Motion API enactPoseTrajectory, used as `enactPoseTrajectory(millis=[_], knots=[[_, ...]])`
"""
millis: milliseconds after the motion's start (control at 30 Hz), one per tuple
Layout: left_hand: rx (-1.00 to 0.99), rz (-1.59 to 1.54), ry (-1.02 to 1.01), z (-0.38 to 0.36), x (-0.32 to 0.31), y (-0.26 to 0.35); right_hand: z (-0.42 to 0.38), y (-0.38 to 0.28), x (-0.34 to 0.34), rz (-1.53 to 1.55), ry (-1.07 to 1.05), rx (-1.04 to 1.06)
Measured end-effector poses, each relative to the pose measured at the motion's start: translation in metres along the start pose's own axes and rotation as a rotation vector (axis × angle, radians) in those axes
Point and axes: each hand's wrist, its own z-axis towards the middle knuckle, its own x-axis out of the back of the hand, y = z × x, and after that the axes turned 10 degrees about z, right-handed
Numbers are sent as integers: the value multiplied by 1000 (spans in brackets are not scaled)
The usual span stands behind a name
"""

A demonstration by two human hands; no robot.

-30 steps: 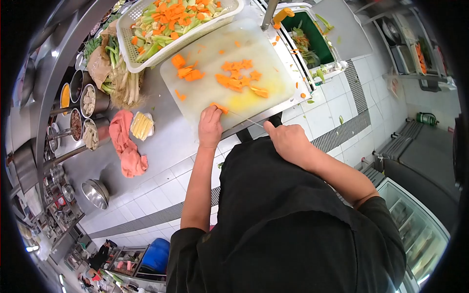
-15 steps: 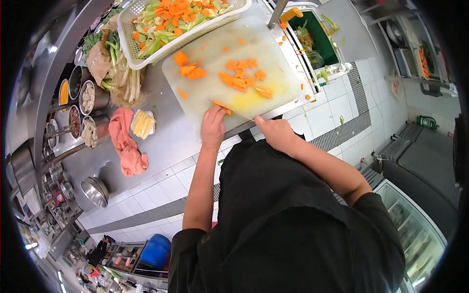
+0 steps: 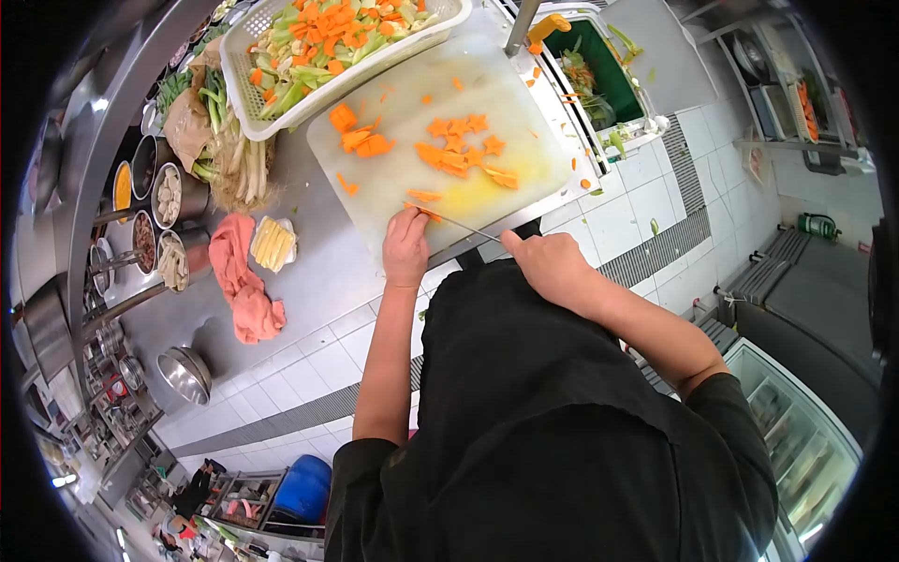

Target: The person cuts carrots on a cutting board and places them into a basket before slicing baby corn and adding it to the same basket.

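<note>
On the near edge of the white cutting board (image 3: 375, 192), my left hand (image 3: 406, 245) pinches a small carrot piece (image 3: 432, 214). My right hand (image 3: 545, 262) is closed round the handle of a knife (image 3: 468, 228), whose thin blade reaches left to that carrot. A cut carrot slice (image 3: 424, 196) lies just beyond the blade. Farther up the board are carrot stars (image 3: 493, 145), carrot strips (image 3: 442, 157) and thicker carrot chunks (image 3: 367, 143). Yellow stain marks the board's right part.
A white basket (image 3: 245, 112) of cut vegetables overlaps the board's far left edge. Leafy stalks (image 3: 239, 164), a pink cloth (image 3: 239, 276), a tray of yellow strips (image 3: 273, 244) and metal containers (image 3: 192, 197) stand left. A green scrap bin (image 3: 618, 80) is at right.
A slice now lies apart beyond the blade, and the piece under my left fingers looks smaller. My right hand with the knife has shifted slightly right and nearer to me.
</note>
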Motion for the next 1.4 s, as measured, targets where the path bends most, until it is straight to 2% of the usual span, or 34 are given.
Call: enactPoseTrajectory(millis=[300, 333, 400, 500, 600, 667, 733, 833, 1067, 1133, 1233, 1400], knots=[[-34, 12, 6, 2, 2, 1, 4, -5, -7, 55, -51, -33], [-43, 8, 8, 3, 3, 3, 11, -2, -24, 56, -54, -31], [-41, 0, -11, 2, 3, 2, 30, 10, -64, 257, 88, 16], [-20, -8, -29, 1, 6, 2, 46, 7, -60, 245, 3, -7], [6, -11, -67, -4, 14, 2, 36, 14, -35, 384, 54, 19], [18, -2, -98, -3, 18, 1, 23, 18, -13, 387, 33, -27], [-65, 78, -186, 7, 23, 1, 12, 26, -1, 339, 55, -95], [-69, -5, -227, 15, 27, 3, -2, 39, 1, 274, 82, -160], [-59, -3, -217, 9, 39, -18, -38, 55, -15, 253, 47, -205], [-184, 60, -261, 16, 34, -22, -46, 59, -26, 306, 35, -237], [-224, 80, -259, 27, 16, -22, -52, 64, -37, 316, 41, -251], [-131, 132, -183, 33, -3, -3, -46, 77, -44, 211, 59, -283]])
